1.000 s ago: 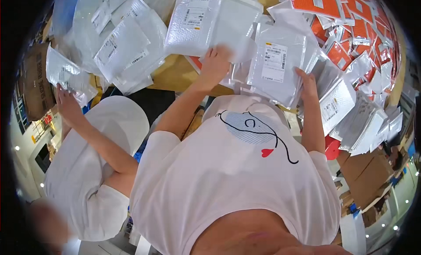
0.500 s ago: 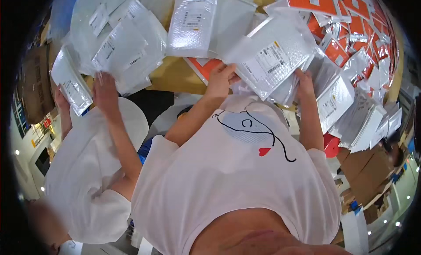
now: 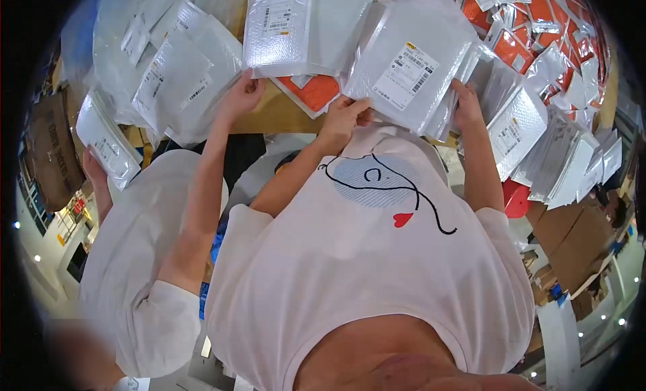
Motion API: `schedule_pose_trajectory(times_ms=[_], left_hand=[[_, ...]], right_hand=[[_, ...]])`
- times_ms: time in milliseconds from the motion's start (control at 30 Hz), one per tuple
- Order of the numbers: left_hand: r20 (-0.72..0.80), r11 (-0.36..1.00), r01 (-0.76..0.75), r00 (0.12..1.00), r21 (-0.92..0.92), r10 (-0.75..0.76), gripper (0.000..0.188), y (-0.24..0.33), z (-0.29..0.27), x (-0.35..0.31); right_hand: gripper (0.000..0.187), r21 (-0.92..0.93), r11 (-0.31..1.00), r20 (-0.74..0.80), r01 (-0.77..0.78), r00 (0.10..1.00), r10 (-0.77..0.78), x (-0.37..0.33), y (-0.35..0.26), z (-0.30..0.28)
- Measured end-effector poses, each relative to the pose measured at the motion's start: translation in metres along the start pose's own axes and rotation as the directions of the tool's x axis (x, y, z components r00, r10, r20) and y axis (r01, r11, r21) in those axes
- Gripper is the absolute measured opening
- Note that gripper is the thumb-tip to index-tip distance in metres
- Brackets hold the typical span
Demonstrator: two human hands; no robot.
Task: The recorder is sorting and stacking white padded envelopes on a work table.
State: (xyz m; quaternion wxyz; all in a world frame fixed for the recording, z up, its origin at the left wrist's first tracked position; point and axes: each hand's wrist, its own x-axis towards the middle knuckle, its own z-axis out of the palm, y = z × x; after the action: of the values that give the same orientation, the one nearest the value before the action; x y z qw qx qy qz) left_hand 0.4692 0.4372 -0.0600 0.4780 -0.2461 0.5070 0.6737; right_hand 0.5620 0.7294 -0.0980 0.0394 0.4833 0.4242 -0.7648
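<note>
White bubble plastic makes up the labelled mailer [image 3: 431,45] that the person's two hands hold, tilted, above the bench's near edge, its label facing up. The left hand [image 3: 346,116] is pinched on the mailer's lower edge, near its left corner; the right hand [image 3: 468,105], well apart from it, is closed on the right edges of the lower mailers [image 3: 447,111] under the top one. Just left, an orange mailer [image 3: 316,93] lies at the near edge of the bench [image 3: 282,115], partly covered by two white mailers [image 3: 277,38]. A co-worker's hand [image 3: 241,100] is at their near left corner; whether it grips them I cannot tell. Further left spreads a white pile [image 3: 192,75]. Toward the bench's right edge stand stacked white mailers [image 3: 515,132], with orange packets [image 3: 515,48] heaped at the far right corner.
</note>
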Motion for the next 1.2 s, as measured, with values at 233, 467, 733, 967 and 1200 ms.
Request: schedule_pose_trajectory(times_ms=[233,467,733,967,1200], left_hand=[[0.034,0.971,0.019,0.999,0.24,-0.027,0.022,0.008,0.005,-0.006],[0.131,0.161,-0.309,0.74,0.938,0.66,0.035,0.065,-0.026,0.012],[0.026,-0.022,-0.013,0.448,1.0,0.894,0.035,0.113,-0.078,0.084],[-0.076,0.262,-0.16,0.704,0.952,0.706,0.032,0.132,-0.071,0.061],[0.467,-0.131,-0.47,0.728,0.873,0.501,0.034,0.087,0.067,-0.035]], right_hand=[[0.046,0.036,0.999,-0.133,0.019,0.991,-0.014,-0.011,-0.009,0.026],[0.047,-0.112,0.992,-0.103,0.051,0.993,-0.063,-0.021,-0.015,0.034],[0.049,-0.092,0.994,-0.138,0.054,0.988,-0.066,-0.024,-0.016,0.042],[0.052,-0.103,0.993,-0.119,0.053,0.991,-0.065,-0.018,-0.014,0.036],[0.051,-0.17,0.984,-0.145,0.052,0.986,-0.077,-0.021,-0.019,0.035]])
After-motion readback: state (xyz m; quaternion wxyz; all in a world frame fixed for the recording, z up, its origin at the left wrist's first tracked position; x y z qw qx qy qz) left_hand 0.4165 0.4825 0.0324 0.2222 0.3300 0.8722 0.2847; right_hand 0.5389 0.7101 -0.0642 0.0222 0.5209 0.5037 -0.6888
